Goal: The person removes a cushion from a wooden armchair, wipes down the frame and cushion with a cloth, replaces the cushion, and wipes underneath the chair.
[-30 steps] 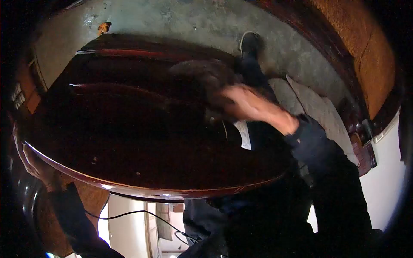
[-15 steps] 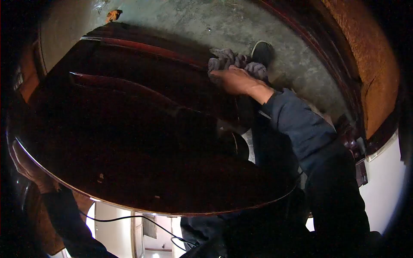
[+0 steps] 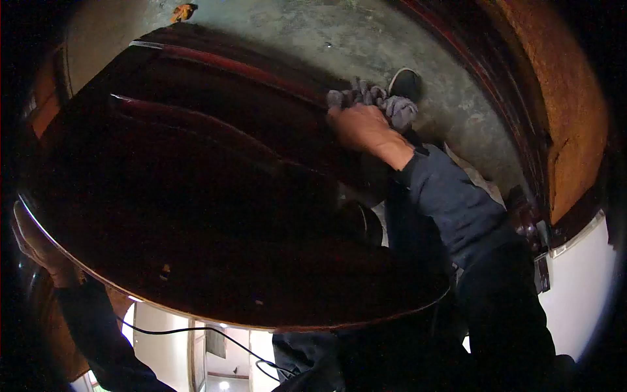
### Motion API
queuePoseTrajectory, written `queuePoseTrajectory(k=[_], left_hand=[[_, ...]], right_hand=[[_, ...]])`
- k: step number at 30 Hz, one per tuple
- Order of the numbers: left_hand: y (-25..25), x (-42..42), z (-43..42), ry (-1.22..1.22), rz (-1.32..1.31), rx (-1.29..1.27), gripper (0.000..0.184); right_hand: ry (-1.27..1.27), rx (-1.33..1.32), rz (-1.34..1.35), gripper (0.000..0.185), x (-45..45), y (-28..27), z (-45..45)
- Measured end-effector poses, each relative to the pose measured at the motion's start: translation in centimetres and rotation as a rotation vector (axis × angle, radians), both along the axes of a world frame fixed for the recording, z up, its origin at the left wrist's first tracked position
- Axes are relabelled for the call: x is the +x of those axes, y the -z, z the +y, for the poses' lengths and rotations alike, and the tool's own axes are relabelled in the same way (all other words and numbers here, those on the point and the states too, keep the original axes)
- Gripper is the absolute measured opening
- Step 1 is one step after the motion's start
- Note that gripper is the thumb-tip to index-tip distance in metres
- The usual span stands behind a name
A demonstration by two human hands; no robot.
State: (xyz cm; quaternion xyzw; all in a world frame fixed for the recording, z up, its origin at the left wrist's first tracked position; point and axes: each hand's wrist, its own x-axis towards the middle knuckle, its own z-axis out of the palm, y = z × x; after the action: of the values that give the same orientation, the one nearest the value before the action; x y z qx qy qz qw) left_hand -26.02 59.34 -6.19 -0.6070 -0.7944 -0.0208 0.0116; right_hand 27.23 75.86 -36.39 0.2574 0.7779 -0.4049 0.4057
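Note:
A large, dark red-brown glossy wooden panel (image 3: 215, 215) with a curved near edge and raised ridges spans the view. My right hand (image 3: 369, 130) is closed on a crumpled grey cloth (image 3: 400, 108), which sits at the panel's far right edge. At the far left, my left hand (image 3: 42, 248) lies against the outer side of the panel's rim, its fingers stretched along the edge. Part of that hand is dark.
Beyond the panel lies a grey concrete floor (image 3: 287, 32) with an orange-brown scrap (image 3: 183, 12) at the upper left. A dark shoe (image 3: 405, 85) stands past the cloth. Curved brown wooden furniture (image 3: 575, 117) rises at right. A black cable (image 3: 189, 330) hangs below the panel.
My right hand has moved from over the panel's middle to its far right edge with the cloth. The view has shifted a little. My left hand stays at the rim.

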Motion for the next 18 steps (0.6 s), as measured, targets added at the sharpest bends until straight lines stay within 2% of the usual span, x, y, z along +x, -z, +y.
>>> queuePoseTrajectory(k=[2, 4, 8, 10, 11, 13, 14, 16, 18], left_hand=[[-0.4, -0.3, -0.3, 0.063, 0.009, -0.033, 0.054], [-0.4, 0.8, 0.6, -0.266, -0.186, 0.073, 0.050], [-0.1, 2.0, 0.5, -0.242, -0.123, 0.067, 0.049], [0.1, 1.8, 0.2, -0.234, -0.115, 0.057, 0.049], [0.5, 1.9, 0.0, -0.232, -0.113, 0.051, 0.049], [0.4, 1.5, -0.1, -0.234, -0.110, 0.048, 0.049], [0.6, 1.6, -0.3, -0.237, -0.112, 0.044, 0.049], [1.0, 1.5, -0.3, -0.228, -0.113, 0.040, 0.049], [1.0, 1.5, 0.0, -0.216, -0.105, 0.042, 0.049]], right_hand=[[-0.013, 0.036, -0.013, 0.042, -0.2, 0.4, -0.1], [0.039, -0.021, 0.056, 0.034, 0.3, 1.8, 0.3], [0.109, 0.004, 0.141, 0.028, -1.0, 3.8, 0.4], [0.315, -0.138, -0.072, 0.030, -1.7, 4.3, 0.7], [0.300, -0.142, -0.089, 0.030, -0.9, 4.2, 0.3], [0.473, -0.031, 0.315, 0.032, 0.2, 4.1, -0.4], [0.461, -0.038, 0.304, 0.032, 0.6, 3.9, -0.6], [0.122, 0.058, 0.152, 0.038, -0.2, 2.3, -0.4], [0.093, 0.058, 0.098, 0.041, -0.2, 2.1, -0.4]])
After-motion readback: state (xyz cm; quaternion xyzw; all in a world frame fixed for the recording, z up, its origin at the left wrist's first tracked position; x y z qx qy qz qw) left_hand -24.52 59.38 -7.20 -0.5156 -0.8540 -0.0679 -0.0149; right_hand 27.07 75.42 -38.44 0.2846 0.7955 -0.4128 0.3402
